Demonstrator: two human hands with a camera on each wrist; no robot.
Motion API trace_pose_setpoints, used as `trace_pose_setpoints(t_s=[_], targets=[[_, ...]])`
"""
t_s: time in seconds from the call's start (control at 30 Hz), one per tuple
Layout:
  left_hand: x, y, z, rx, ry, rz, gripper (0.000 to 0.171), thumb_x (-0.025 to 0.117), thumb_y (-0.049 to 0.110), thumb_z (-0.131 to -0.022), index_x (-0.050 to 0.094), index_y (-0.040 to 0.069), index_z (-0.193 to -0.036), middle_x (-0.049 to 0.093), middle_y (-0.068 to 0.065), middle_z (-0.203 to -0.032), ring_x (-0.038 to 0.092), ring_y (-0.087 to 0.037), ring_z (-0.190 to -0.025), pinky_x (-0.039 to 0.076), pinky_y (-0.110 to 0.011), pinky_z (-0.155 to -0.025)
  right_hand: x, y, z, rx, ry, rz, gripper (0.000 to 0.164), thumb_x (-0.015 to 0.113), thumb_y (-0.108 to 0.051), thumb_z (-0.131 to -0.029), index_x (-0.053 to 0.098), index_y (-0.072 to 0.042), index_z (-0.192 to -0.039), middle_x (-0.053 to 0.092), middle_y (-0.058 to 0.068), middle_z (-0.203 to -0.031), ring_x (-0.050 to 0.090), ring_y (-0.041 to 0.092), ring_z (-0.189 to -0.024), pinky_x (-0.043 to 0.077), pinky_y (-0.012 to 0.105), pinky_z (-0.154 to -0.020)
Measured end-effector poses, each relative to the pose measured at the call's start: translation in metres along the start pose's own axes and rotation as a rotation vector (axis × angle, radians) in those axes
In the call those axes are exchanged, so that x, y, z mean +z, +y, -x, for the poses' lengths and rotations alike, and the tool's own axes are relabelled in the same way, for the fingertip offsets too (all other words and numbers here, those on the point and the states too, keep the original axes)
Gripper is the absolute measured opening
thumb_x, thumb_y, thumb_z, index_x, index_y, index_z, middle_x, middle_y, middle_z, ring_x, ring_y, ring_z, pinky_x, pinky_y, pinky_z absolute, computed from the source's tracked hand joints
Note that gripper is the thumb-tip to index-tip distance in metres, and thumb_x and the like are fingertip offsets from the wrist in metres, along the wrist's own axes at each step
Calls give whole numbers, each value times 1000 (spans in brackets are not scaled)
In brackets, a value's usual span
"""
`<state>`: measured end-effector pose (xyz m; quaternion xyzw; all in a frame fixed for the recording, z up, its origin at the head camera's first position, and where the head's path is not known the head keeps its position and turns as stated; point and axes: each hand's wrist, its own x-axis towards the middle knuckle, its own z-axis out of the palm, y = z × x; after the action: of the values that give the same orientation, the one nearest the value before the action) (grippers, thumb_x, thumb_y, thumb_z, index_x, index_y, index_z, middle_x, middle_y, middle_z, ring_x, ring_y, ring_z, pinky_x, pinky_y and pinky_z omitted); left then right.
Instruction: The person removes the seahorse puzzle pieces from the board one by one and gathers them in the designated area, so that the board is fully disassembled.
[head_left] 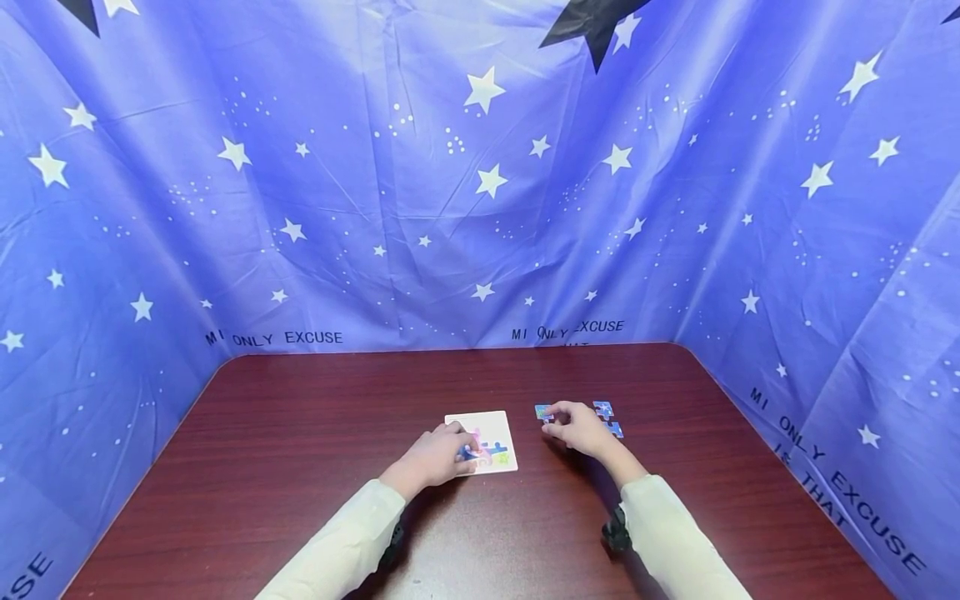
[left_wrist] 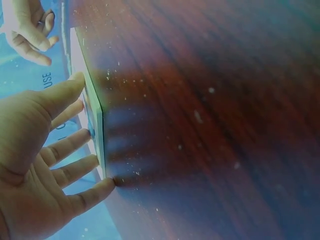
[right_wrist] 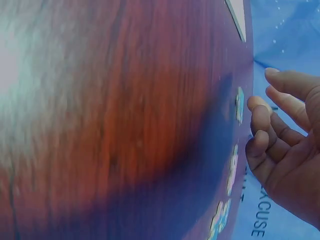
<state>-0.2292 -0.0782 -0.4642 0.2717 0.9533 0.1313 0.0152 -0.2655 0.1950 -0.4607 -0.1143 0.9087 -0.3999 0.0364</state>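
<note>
A square white puzzle board point(head_left: 491, 422) lies on the table, with several joined puzzle pieces point(head_left: 495, 452) in its lower part. My left hand point(head_left: 435, 457) rests on the board's left side, its fingertips on the pieces and at the edge. In the left wrist view the fingers spread along the board's side point(left_wrist: 100, 135). My right hand point(head_left: 577, 427) hovers over loose blue pieces, thumb and forefinger apart with nothing between them. Nearest its fingertips lies one blue piece point(head_left: 542, 411). In the right wrist view a piece point(right_wrist: 240, 106) lies just below the loosely bent fingers.
Beyond the right hand are a blue piece point(head_left: 603, 408) and another piece point(head_left: 615, 429) close to it. The dark red wooden table point(head_left: 315, 417) reaches back to a blue star-printed curtain point(head_left: 420, 208), which also hangs along both sides.
</note>
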Motion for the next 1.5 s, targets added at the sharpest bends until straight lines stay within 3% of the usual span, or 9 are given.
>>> trace_pose_setpoints(t_s=[0.27,0.6,0.87,1.13,1.27,1.5], targets=[[3,-2,1,0,9,4,24,66,34,-85,66,20,-104,57,-1,-112,53,-21,-101,45,-43,-81,12,-14,-1,2,-28,5,27,68,-12,-82,65,-1,-107,55,4,-69,48,12,-47,44,26,-48],[2,-4,1,26,33,32,25,65,38,-85,66,20,-102,58,-1,-113,53,-21,-101,44,-42,-81,27,-24,-5,-78,-86,-8,26,66,-9,-83,64,1,-106,53,3,-65,46,10,-46,41,26,-47],[2,-11,4,-6,25,25,33,65,40,-84,65,18,-108,58,-3,-114,54,-23,-105,45,-45,-84,40,-30,-7,-57,-106,-3,25,65,-11,-85,63,-1,-107,53,2,-68,47,10,-48,41,24,-47],[3,-18,10,-80,47,28,36,67,38,-83,64,15,-111,56,-5,-113,54,-26,-105,44,-46,-82,49,-38,-8,-129,-133,-11,26,65,-10,-84,63,3,-107,52,2,-68,46,8,-47,39,22,-46],[3,-20,12,-117,69,25,37,68,38,-83,64,14,-110,56,-7,-112,54,-28,-104,43,-46,-79,53,-39,-10,-126,-131,-3,25,66,-10,-84,64,2,-106,51,1,-67,46,6,-47,39,21,-46],[4,-21,12,-150,70,26,38,67,38,-83,63,14,-112,57,-7,-112,55,-27,-103,44,-47,-79,60,-45,-12,-158,-86,71,22,68,-12,-81,67,-2,-101,54,0,-71,45,8,-61,38,21,-57]])
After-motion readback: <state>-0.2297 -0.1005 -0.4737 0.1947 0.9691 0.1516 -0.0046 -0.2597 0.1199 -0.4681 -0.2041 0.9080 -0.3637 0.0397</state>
